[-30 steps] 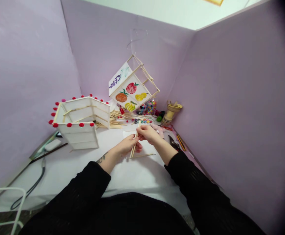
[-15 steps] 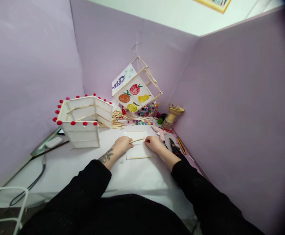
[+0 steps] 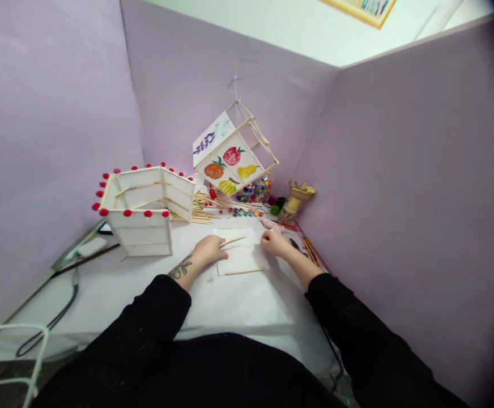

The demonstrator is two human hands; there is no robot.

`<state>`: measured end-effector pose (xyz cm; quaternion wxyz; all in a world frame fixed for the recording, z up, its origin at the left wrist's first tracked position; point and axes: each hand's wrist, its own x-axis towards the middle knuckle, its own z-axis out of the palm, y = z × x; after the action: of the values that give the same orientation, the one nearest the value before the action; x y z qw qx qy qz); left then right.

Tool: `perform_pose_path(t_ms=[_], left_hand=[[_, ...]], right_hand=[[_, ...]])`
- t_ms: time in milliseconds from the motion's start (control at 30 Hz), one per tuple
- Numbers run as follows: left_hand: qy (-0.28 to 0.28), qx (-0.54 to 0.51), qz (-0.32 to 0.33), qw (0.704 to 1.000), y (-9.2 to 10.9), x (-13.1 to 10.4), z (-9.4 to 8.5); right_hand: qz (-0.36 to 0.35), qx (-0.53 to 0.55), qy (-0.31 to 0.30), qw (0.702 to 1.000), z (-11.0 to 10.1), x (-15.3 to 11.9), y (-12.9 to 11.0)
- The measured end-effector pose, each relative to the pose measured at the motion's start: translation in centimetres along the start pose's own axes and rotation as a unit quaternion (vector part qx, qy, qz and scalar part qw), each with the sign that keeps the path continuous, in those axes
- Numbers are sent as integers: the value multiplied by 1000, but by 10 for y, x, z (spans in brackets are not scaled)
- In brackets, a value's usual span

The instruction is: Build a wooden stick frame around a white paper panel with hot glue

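My left hand point(image 3: 210, 250) is closed on a thin wooden stick point(image 3: 234, 241), which juts out to the right over a white paper sheet point(image 3: 242, 258). My right hand point(image 3: 273, 242) is curled shut at the sheet's right side, apart from the stick; anything inside it is hidden. Along the sheet's lower edge lies another wooden stick point(image 3: 245, 272). Just behind my right hand is a pink glue gun point(image 3: 271, 225), partly covered. Dark-handled cutters point(image 3: 297, 246) show partly beyond my right wrist.
At the left stands a white panelled frame point(image 3: 140, 235) edged with red pompoms. A fruit-painted stick lantern point(image 3: 232, 158) hangs at the back. Behind the sheet are loose sticks point(image 3: 204, 214), colourful beads point(image 3: 247, 212) and a bamboo-like holder point(image 3: 296, 201). Pencils point(image 3: 310, 249) lie along the right wall.
My right hand has let go of the stick's right end and moved right, toward the glue gun. My left hand keeps the stick, now tilted up slightly more.
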<state>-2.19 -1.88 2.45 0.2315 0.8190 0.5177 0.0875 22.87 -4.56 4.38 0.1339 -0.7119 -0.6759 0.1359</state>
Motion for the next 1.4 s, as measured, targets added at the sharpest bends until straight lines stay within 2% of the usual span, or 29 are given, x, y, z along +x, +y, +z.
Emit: perform_pose_path(t_ms=[100,167,200,267,300,333,367,433,500,567,600,700,733,833,867,933,1000,1067,1133,1300,1400], left_hand=[[-6,5,6,1000,2,-2,-2],[-11,11,2,1000,3,-2,-3],[-13,14,-1,1000,4,-3,-4],[-17,21,-9,1000,7,-3,-6],[-19,26,-9,999,8,-3,-8],[-21,30,-6,999,9,-3,-9],[-24,35,-3,999,10,-2,-9],[-25,39,1,999,10,-1,-10],[-27,36,2,999,9,1,-10],[-27,28,9,999,6,2,-9],[-25,26,14,999,5,3,-8],[-11,24,20,999,4,2,-5],[1,19,17,1000,4,2,-4],[55,-10,8,998,6,0,-1],[69,-13,6,998,6,0,0],[70,8,0,998,5,-1,0],[43,48,-20,998,2,-1,0],[17,75,-49,996,0,-1,-3],[3,84,-70,994,-1,-2,-6],[-10,92,-71,993,-1,-1,-11],[-5,79,-80,994,-1,-1,-12]], right_hand=[[4,39,45,998,-42,-30,11],[-27,59,58,996,-76,-67,20],[-55,57,33,996,-93,-90,25],[-68,37,-38,996,-123,-139,38],[-56,30,-116,991,-135,-163,45],[-36,25,-195,980,-143,-185,53],[-13,19,-234,972,-148,-204,60],[20,-2,-219,976,-150,-229,74],[34,-17,-152,988,-145,-238,81],[22,-11,-103,994,-136,-231,79],[9,-7,-98,995,-131,-223,74],[-35,-40,-124,991,-107,-180,44],[-61,-60,-113,990,-96,-162,30],[-203,-59,-74,975,-49,-100,-14],[-228,-55,-62,970,-31,-81,-28],[-226,-51,-51,971,4,-48,-51],[-243,-54,-97,964,33,-29,-65],[-239,-62,-152,957,51,-23,-67],[-214,-67,-181,958,56,-26,-60],[-84,-104,-184,974,45,-40,-31],[-17,-140,-160,977,37,-35,-15]])
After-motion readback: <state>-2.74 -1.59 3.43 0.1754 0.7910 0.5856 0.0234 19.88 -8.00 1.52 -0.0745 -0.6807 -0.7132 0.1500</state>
